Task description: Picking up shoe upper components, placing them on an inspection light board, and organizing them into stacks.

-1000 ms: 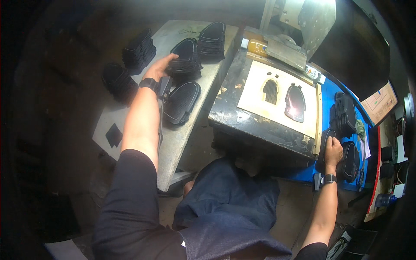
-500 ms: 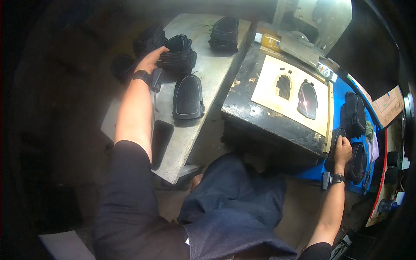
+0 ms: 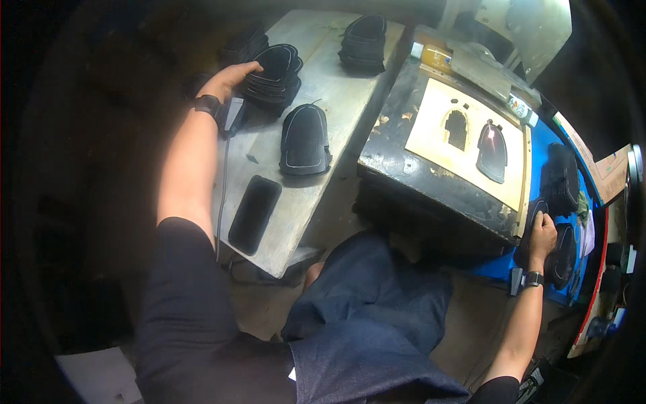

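Left hand (image 3: pixel 232 77) is at the side of a stack of dark pads (image 3: pixel 277 62) with pale outlines, on the left-hand part of a pale table (image 3: pixel 346 94); one digit rests on the top pad, the others are mostly hidden, so whether they grip cannot be told. Right hand (image 3: pixel 544 237) is closed narrow, curled on a single dark pad (image 3: pixel 536 207) standing beside the right edge of a black bench (image 3: pixel 444 190), over a blue surface (image 3: pixel 537 172). Table: scuffed, pale grey, its near end tapering to a corner; it carries a lower pile (image 3: pixel 305 141) near the first stack, a taller one (image 3: pixel 363 44) at the far end, and a flat dark rounded piece (image 3: pixel 256 215) at the near end. Bench: worn, paint chipped, glare along the top. On it lies a cream board (image 3: pixel 424 131) with two pad-shaped areas, the right one bearing a bright red-tinged spot. Behind the board: a yellow bottle (image 3: pixel 437 58) on its side and a metal plate (image 3: pixel 474 67), below a pale machine housing (image 3: pixel 538 34). Further dark stacks (image 3: pixel 560 182) occupy the blue surface; cardboard (image 3: pixel 615 173) stands beyond. Room dim, left side nearly black; light falls from above the bench.
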Demonstrator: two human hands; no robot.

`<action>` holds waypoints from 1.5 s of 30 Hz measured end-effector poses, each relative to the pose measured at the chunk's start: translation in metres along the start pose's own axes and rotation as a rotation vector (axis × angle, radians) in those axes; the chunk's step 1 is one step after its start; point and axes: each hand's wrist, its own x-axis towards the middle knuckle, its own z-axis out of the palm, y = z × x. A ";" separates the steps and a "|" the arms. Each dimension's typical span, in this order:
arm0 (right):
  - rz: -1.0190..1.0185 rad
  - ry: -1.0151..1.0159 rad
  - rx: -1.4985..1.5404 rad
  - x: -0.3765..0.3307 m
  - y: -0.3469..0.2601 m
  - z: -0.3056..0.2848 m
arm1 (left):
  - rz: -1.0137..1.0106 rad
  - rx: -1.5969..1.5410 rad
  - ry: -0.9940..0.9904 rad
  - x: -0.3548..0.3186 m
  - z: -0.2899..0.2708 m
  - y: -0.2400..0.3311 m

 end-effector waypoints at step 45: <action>-0.004 0.013 0.055 0.002 0.010 0.005 | 0.014 -0.029 0.058 -0.200 -0.057 -0.159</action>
